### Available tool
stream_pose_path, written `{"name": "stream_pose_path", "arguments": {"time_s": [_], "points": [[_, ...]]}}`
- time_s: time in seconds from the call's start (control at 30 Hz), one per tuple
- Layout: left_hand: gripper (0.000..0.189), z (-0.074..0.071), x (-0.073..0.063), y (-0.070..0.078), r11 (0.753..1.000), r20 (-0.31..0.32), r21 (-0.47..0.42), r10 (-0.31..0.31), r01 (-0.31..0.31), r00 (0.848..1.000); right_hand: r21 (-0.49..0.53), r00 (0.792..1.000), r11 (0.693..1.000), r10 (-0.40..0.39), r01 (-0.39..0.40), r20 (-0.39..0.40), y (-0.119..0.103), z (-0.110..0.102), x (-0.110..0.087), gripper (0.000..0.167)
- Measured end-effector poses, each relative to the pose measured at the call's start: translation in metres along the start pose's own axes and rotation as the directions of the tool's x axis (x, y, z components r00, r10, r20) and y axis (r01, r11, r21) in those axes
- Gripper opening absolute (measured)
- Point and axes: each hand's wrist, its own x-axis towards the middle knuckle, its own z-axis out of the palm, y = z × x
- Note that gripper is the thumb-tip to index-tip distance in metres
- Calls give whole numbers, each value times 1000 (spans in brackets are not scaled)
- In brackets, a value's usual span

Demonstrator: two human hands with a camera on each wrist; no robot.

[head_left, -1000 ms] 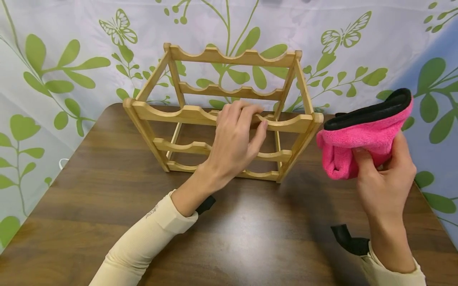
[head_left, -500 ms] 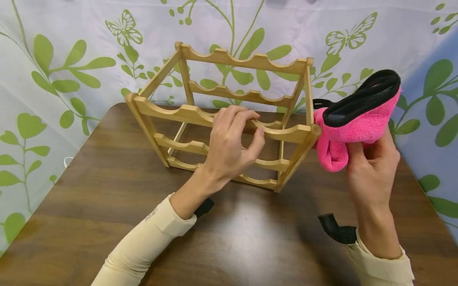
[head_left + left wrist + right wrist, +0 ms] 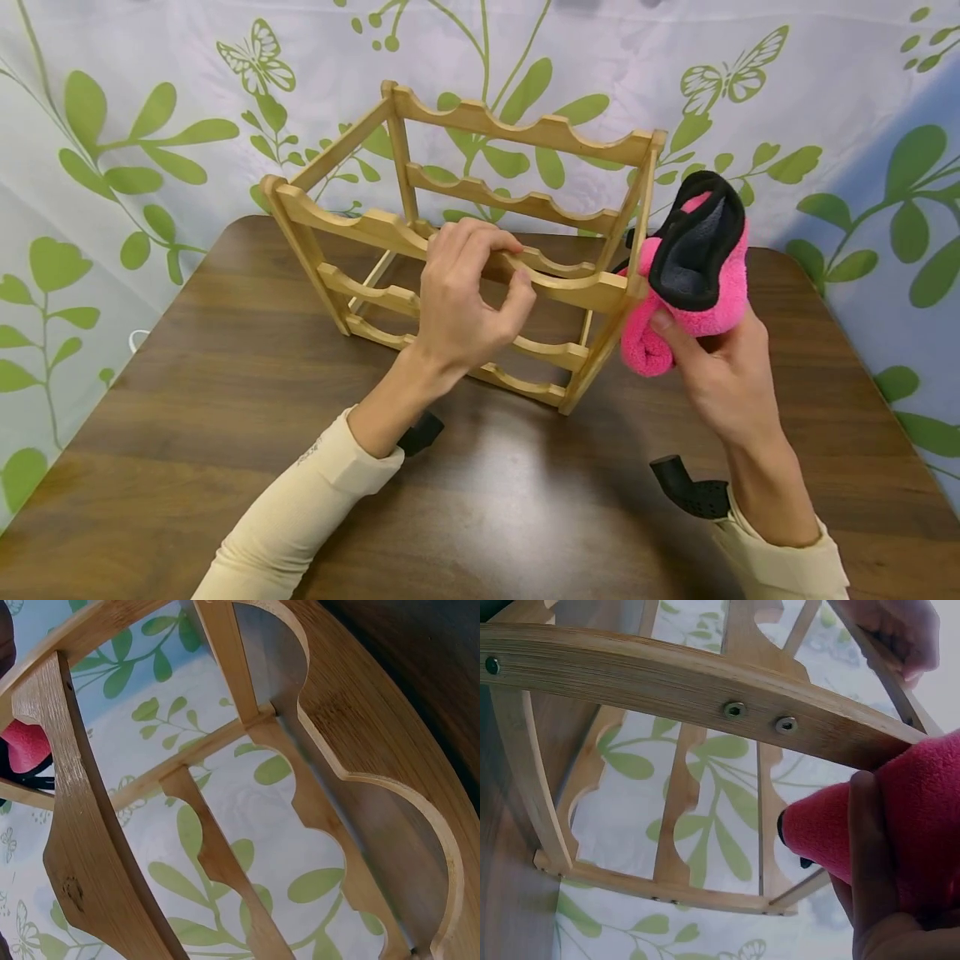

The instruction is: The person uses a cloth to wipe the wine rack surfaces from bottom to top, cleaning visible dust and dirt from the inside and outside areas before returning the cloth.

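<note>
Cloth point(image 3: 686, 258), pink and folded with black edging, hides most fingers of the right grip point(image 3: 723, 379). It bulges above that grip, pinched between thumb and fingers, at the right end of a wooden bottle rack point(image 3: 397, 236). The left grip point(image 3: 474, 304) curls over the rack's front, fingertips partly hidden.

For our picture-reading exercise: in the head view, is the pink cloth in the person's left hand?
No, the right hand holds the pink cloth, while the left hand grips the wooden rack.
</note>
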Motion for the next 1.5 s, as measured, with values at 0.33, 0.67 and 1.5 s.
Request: {"name": "stream_pose_path", "arguments": {"time_s": [0.33,0.67,1.5], "points": [[12,-3,0,-5,999,-19,-41,1,-2,1000,-27,997,999,-44,42,-60,4,6,-1,39],[11,-9,0,-10,996,-38,-91,-3,-1,999,-66,998,998,-5,0,-69,15,10,-2,35],[12,-19,-2,-14,986,-104,-164,-24,7,994,-293,977,954,-6,-58,-214,21,23,-3,28]]}}
